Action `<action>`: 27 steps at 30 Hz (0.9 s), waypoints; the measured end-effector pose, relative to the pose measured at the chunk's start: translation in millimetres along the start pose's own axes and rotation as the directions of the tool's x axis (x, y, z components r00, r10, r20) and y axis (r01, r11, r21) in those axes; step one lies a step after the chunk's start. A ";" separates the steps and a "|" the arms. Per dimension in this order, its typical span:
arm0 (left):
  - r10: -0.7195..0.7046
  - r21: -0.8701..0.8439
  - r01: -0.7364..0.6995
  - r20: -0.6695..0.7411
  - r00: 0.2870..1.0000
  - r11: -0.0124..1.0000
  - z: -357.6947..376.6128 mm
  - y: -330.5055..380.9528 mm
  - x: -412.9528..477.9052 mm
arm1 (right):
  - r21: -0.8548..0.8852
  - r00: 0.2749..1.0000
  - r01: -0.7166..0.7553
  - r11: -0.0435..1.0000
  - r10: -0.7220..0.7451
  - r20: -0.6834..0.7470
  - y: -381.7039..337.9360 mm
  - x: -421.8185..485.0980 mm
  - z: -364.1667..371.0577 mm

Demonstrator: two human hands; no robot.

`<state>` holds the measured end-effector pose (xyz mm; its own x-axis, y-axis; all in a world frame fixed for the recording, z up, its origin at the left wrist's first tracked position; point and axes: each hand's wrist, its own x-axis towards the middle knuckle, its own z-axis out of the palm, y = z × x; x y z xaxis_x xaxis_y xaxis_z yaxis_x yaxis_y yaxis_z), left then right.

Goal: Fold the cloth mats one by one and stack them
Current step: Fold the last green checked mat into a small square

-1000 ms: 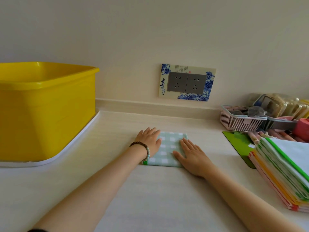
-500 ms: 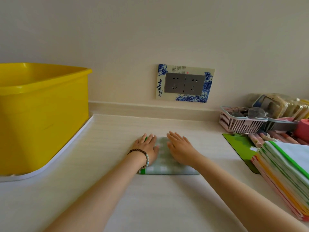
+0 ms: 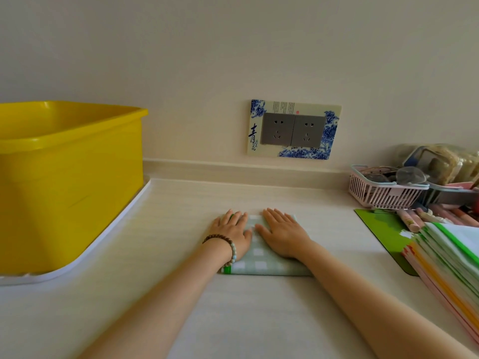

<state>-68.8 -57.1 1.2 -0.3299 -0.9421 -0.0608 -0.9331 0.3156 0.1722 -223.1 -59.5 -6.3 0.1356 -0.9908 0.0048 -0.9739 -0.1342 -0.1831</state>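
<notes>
Head view: the folded green-checked cloth mat lies on the pale countertop at the middle of the frame, its bright green hem showing at the near left corner. Both hands lie palm-down on it with the fingers straight and slightly spread, gripping nothing. The left hand, with a bead bracelet at the wrist, covers the 9 o'clock side. The right hand covers the 3 o'clock side, and the thumbs nearly meet over the middle. The flat hands are probably pressing the layers down so the creases set and the mat stays compact.

From the mat, a pile of cloth mats with green, orange and pink edges sits at 4 o'clock, within easy reach of the right arm. I cannot tell whether it is the source pile or the finished stack. It partly covers a green board.

A pink basket of small items stands at 2 o'clock, a decorated socket plate on the wall at 12 o'clock, and a yellow tub on a white tray at 9 o'clock.
</notes>
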 end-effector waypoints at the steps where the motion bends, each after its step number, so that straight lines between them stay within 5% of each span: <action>1: -0.001 -0.001 0.001 0.002 1.000 1.000 -0.1 -0.1 -0.5 | -0.008 1.000 -0.020 1.000 0.020 -0.001 5.3 -2.3 -1.2; 14: 0.005 -0.068 -0.005 -0.002 1.000 0.998 1.5 -2.1 -0.9 | 0.082 0.989 -0.147 0.986 0.147 0.003 44.7 -22.6 -12.1; 18: 0.014 -0.134 -0.018 -0.034 0.999 0.991 2.9 -5.1 0.4 | 0.271 0.981 -0.166 0.948 0.186 -0.052 42.4 -28.1 -18.9; 23: -0.063 -0.431 0.020 -0.086 0.994 0.902 -5.0 -10.7 -0.3 | 0.651 0.964 -0.180 0.738 0.263 -0.031 46.5 -40.5 -34.1; 27: -0.151 -0.654 0.046 -0.105 0.983 0.755 -17.2 -22.0 -16.6 | 0.857 0.948 -0.237 0.458 0.301 0.101 52.8 -53.5 -51.0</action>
<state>-40.4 -50.3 15.3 -0.1688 -0.9855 0.0175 -0.6265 0.1210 0.7699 -291.1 -14.6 33.9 -0.1466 -0.9777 -0.1504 -0.3223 0.1909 -0.9272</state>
